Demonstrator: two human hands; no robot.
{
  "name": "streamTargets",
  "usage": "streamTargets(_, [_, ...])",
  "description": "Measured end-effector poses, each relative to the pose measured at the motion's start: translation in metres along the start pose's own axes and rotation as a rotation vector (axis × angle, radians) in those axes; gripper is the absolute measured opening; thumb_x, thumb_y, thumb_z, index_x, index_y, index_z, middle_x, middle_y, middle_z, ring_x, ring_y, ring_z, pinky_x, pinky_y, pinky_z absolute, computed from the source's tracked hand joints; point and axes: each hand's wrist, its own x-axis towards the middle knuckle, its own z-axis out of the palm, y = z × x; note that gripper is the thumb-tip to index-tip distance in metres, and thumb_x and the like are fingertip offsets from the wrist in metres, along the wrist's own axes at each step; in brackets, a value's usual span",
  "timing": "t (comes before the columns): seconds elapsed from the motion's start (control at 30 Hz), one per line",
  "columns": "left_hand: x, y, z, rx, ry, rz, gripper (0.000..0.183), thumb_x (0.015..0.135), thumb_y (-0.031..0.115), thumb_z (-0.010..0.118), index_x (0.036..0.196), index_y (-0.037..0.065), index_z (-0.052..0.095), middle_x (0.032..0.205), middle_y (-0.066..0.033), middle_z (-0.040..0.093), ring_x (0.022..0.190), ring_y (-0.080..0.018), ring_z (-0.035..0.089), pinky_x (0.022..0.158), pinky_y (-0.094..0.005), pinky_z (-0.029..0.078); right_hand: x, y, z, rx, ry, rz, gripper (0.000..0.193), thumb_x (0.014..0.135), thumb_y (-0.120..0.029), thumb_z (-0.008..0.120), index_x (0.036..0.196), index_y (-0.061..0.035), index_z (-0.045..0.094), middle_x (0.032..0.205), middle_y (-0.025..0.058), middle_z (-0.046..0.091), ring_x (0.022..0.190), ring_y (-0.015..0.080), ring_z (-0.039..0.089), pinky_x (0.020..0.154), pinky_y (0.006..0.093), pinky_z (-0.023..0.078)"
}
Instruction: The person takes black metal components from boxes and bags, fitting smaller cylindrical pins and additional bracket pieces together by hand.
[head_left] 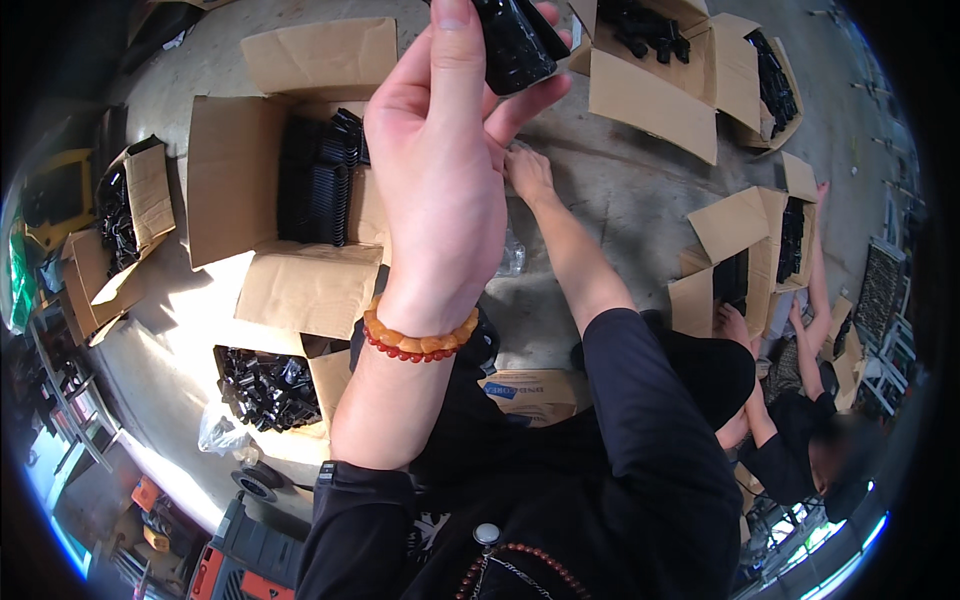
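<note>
Raised close in front of me, my left hand (440,180) grips a glossy black plastic part (522,48) between the thumb and fingers. The part's upper end is cut off by the picture's edge. Farther down and partly behind the left hand is my right hand (530,172), its fingers curled. Whatever it holds, if anything, is hidden. To the left of my hands stands an open cardboard box (232,180), with black parts (318,180) stacked in rows inside. A clear plastic piece (511,255) lies on the floor below my right hand.
A box of loose black parts (268,388) sits at lower left, beside a clear bag (220,430). More open boxes stand at far left, upper right (655,110) and right (730,225). Another person (790,440) works at the right. A grey-red machine (245,555) is at lower left.
</note>
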Motion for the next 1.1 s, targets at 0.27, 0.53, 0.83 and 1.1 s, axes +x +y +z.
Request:
streamTargets(0.27, [0.0,0.0,-0.009,0.075,-0.11,0.062,0.049,0.104,0.038,0.044,0.123,-0.006,0.055,0.115,-0.0186,0.066,0.103,-0.023,0.068,0.086,-0.0311,0.059,0.008,-0.013,0.001,-0.073,-0.035,-0.089,0.018,0.088,-0.015,0.056,0.099,-0.0151,0.07,0.109,0.0054,0.063,0.108,0.0248,0.062,0.081,0.0389,0.056])
streamTargets(0.53, [-0.006,0.003,0.002,0.039,-0.06,-0.033,0.055,0.103,0.041,0.042,0.129,-0.006,0.051,0.113,-0.0169,0.066,0.1,-0.0202,0.068,0.084,-0.0289,0.06,0.008,-0.021,-0.01,-0.076,-0.101,-0.035,0.019,0.087,-0.015,0.055,0.102,-0.013,0.066,0.11,0.0047,0.062,0.106,0.0247,0.061,0.078,0.0383,0.057])
streamTargets(0.83, [-0.006,-0.001,0.01,0.007,-0.078,-0.093,0.063,0.101,0.048,0.043,0.131,-0.007,0.051,0.105,-0.0149,0.067,0.088,-0.0153,0.068,0.077,-0.0254,0.06,0.018,0.0,0.032,-0.199,-0.003,-0.206,0.017,0.086,-0.017,0.058,0.1,-0.0109,0.066,0.109,0.0069,0.064,0.107,0.0239,0.061,0.078,0.0387,0.057])
streamTargets(1.1, [-0.008,-0.006,0.013,0.055,-0.065,-0.085,0.057,0.101,0.046,0.046,0.123,-0.005,0.057,0.102,-0.0145,0.068,0.087,-0.015,0.068,0.076,-0.0242,0.059,-0.009,-0.029,-0.094,0.685,0.201,0.034,0.016,0.081,-0.007,0.07,0.094,-0.0029,0.06,0.087,0.0115,0.07,0.08,0.0207,0.07,0.069,0.0349,0.056])
